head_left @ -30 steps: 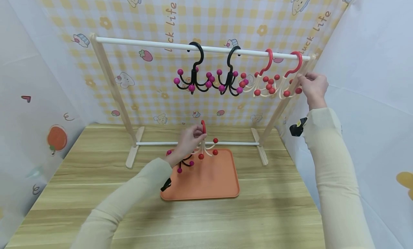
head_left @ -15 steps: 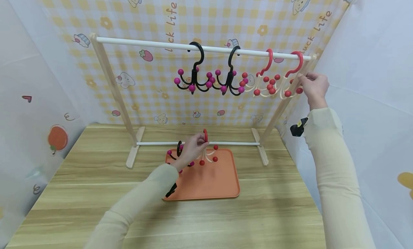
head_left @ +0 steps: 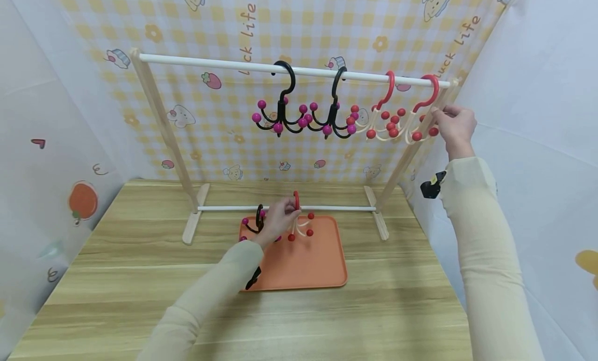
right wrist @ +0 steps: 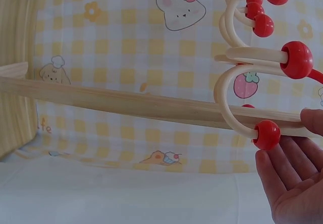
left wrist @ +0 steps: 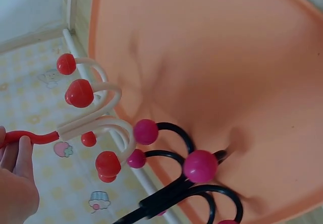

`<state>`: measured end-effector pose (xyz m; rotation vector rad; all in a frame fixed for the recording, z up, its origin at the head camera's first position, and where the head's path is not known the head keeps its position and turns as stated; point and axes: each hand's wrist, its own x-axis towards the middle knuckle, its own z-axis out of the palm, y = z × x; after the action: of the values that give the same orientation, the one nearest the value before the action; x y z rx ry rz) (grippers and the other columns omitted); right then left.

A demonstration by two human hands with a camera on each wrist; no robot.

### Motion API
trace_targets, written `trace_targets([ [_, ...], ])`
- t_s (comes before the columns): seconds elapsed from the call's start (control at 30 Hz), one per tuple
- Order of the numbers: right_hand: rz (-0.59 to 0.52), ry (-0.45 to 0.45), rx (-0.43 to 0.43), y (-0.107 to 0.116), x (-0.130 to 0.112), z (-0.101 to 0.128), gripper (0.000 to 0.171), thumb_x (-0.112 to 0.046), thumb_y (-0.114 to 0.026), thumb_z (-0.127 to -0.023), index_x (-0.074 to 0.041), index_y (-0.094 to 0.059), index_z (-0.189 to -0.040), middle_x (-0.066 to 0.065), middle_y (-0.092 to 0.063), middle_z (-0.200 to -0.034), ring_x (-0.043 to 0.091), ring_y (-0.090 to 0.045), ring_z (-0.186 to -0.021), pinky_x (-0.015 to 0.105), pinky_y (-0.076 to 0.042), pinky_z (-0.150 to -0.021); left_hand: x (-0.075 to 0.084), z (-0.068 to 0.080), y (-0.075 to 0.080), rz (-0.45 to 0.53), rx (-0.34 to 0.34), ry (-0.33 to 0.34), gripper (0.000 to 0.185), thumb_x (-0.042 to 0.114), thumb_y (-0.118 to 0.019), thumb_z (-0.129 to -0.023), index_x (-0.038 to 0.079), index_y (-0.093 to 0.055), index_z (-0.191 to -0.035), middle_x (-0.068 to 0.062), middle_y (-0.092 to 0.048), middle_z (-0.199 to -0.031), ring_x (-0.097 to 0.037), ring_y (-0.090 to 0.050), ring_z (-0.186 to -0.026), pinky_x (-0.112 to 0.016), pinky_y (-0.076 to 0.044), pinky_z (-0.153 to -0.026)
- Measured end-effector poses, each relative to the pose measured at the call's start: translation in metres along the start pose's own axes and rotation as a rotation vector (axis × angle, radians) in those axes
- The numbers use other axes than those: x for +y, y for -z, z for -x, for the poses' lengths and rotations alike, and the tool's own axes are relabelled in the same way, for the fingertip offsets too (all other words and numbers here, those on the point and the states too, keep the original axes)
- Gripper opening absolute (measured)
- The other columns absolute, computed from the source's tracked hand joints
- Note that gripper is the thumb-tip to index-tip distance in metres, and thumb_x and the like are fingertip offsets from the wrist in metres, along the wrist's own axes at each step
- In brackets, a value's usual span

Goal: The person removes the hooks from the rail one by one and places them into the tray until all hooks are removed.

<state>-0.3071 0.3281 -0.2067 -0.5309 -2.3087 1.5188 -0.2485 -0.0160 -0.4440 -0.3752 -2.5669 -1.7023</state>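
Observation:
My left hand (head_left: 280,218) pinches the red hook of a claw hanger (left wrist: 83,125) with cream arms and red ball tips, held over the back of the orange tray (head_left: 317,262). Beside it, partly hidden by that hand, a black claw hanger (left wrist: 169,193) with magenta balls is on the tray. High on the right, my right hand (head_left: 455,127) grips the wooden side post (right wrist: 176,108) of a rack, thumb on one side and fingers on the other. Close to these fingers hangs a red-hooked cream claw hanger (head_left: 413,124).
Along the rack's white top rail (head_left: 201,64) hang two black claw hangers, the left one (head_left: 281,111) and the right one (head_left: 333,114), plus another red-hooked hanger (head_left: 374,122). A lower white bar (head_left: 345,208) runs behind the tray. Wooden feet (head_left: 190,228) stand on the table (head_left: 140,278).
My left hand has come down toward the tray with the red-hooked claw hanger, uncovering more of the black one. The right-hand black hanger on the rail has turned slightly. My right hand stays put.

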Motion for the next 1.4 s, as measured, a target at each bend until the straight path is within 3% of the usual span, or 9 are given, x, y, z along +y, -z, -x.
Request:
trace_targets([
  [0.43, 0.014, 0.005, -0.007, 0.000, 0.000, 0.002, 0.056, -0.045, -0.057, -0.079, -0.016, -0.050, -0.126, 0.003, -0.050, -0.119, 0.011, -0.048, -0.094, 0.028, -0.034, -0.094, -0.018, 0.010, -0.006, -0.016, -0.001, 0.032, 0.012, 0.012, -0.061, -0.083, 0.004, -0.057, -0.091, -0.005, -0.063, -0.086, -0.017, -0.060, -0.084, -0.029, -0.050, -0.068],
  [0.57, 0.010, 0.006, -0.007, 0.000, -0.001, 0.003, 0.056, -0.044, -0.057, -0.079, -0.015, -0.049, -0.127, 0.003, -0.050, -0.120, 0.012, -0.050, -0.095, 0.028, -0.035, -0.093, -0.023, 0.013, -0.008, -0.017, 0.007, 0.011, 0.009, 0.009, -0.061, -0.083, 0.004, -0.057, -0.089, -0.005, -0.062, -0.084, -0.019, -0.060, -0.083, -0.029, -0.050, -0.067],
  [1.13, 0.007, 0.001, -0.008, 0.000, 0.001, 0.001, 0.057, -0.044, -0.058, -0.079, -0.015, -0.049, -0.127, 0.003, -0.051, -0.121, 0.011, -0.050, -0.094, 0.028, -0.035, -0.092, -0.023, 0.021, -0.012, -0.010, 0.066, 0.016, 0.010, 0.012, -0.062, -0.083, 0.004, -0.057, -0.088, -0.007, -0.063, -0.086, -0.017, -0.061, -0.082, -0.026, -0.049, -0.056],
  [1.4, 0.014, 0.001, -0.005, 0.000, 0.002, -0.001, 0.055, -0.045, -0.058, -0.078, -0.016, -0.052, -0.124, 0.002, -0.051, -0.115, 0.009, -0.048, -0.089, 0.028, -0.035, -0.093, -0.021, 0.022, -0.008, -0.054, 0.078, 0.024, 0.015, 0.021, -0.062, -0.083, 0.009, -0.061, -0.092, -0.003, -0.064, -0.085, -0.013, -0.061, -0.079, -0.028, -0.050, -0.065],
])
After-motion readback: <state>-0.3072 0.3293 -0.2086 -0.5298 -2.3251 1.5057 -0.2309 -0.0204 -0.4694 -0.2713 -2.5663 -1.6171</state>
